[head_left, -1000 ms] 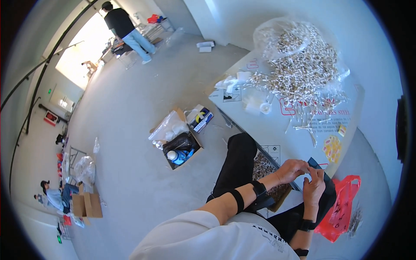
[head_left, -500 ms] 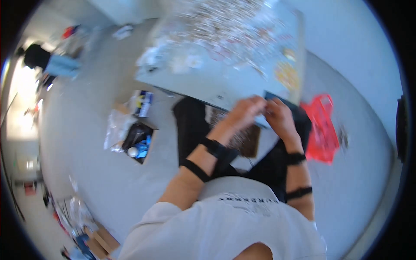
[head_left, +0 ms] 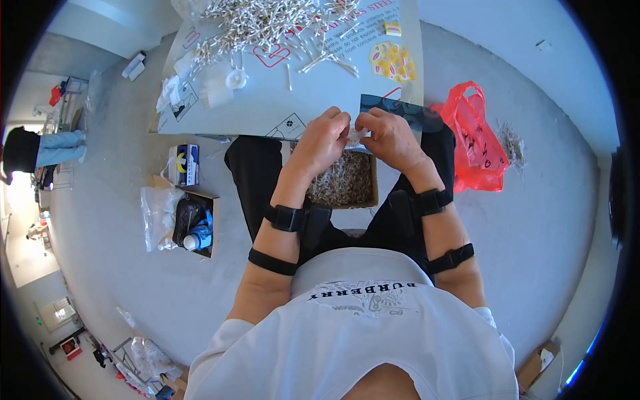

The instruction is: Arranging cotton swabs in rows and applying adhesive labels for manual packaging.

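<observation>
My left hand (head_left: 325,141) and my right hand (head_left: 392,139) meet at the table's near edge, fingers pinched together. Between their fingertips shows a small clear plastic piece (head_left: 355,138), its exact kind hard to make out. Directly below it, between my knees, a cardboard box (head_left: 375,179) holds a heap of small, thin, brownish-white pieces (head_left: 339,179). A dark translucent sheet (head_left: 411,118) lies at the table edge, partly behind my right hand. Farther up the table (head_left: 263,113) is a big pile of cotton swabs (head_left: 260,27), several strewn loose around it.
Yellow stickers (head_left: 392,61) lie at the table's right, clear plastic bags (head_left: 217,85) and a white roll (head_left: 236,79) at its left. A red plastic bag (head_left: 475,150) is on the floor at right. Boxes (head_left: 212,230) stand at left; another person (head_left: 40,148) is farther off.
The view has shifted and sharpened from blur. My hands now sit closer to the middle, over the box's far side, still close together with fingertips pinched.
</observation>
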`<state>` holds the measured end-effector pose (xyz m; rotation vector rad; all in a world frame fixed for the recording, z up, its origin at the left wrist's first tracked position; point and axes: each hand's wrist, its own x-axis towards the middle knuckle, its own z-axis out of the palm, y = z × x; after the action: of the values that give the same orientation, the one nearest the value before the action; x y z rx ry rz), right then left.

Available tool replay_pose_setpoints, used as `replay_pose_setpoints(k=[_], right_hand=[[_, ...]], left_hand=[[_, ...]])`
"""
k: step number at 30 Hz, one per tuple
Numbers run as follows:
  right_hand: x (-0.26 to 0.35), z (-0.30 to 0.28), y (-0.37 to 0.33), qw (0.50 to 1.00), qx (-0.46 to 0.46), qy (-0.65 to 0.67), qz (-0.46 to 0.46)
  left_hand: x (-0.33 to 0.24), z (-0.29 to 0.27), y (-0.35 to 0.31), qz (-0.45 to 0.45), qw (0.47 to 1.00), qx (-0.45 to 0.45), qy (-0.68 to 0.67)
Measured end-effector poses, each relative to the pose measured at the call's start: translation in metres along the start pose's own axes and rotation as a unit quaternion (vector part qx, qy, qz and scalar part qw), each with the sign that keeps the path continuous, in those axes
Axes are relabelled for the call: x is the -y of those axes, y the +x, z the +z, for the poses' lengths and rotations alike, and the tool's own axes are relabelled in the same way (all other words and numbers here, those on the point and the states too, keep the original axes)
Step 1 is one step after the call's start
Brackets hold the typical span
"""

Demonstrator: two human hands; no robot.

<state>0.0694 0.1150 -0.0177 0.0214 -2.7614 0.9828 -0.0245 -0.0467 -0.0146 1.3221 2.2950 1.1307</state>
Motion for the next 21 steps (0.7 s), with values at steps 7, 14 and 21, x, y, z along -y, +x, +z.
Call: replay_pose_setpoints(k=[7,14,21], right_hand=[[0.000,-0.004,0.001,0.999,0.012,0.031,0.016],[0.000,0.006,-0.004,0.978,-0.062,0.161,0.118],[-0.041,0.050,-0.016,0.905,-0.059,0.380,0.184]], left_hand=[[0.002,0.005,-0.003,0.001,0.996,-0.041,-0.083],[0.006,0.007,0.000,0.015,0.998,-0.056,-0.023],[0.009,0.021,0.005,0.042,0.992,-0.095,-0.076]])
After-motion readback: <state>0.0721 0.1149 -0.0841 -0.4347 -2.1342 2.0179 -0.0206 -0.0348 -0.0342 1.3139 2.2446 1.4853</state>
